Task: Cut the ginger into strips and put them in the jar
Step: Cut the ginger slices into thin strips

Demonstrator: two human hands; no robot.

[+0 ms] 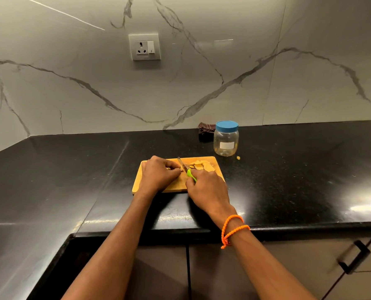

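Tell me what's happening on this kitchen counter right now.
A person is cutting ginger on a wooden cutting board. The right hand grips a green-handled knife, its blade down at the ginger, while the left hand steadies a piece with curled fingers. Several cut pieces lie on the board's far right side. The jar stands just beyond the board with its blue lid on, so nothing is going into it yet. A dark cloth lies behind the jar.

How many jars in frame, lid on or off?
1. The jar stands on the counter behind the board's far right corner, blue lid on, beside a dark cloth. None seem hidden.
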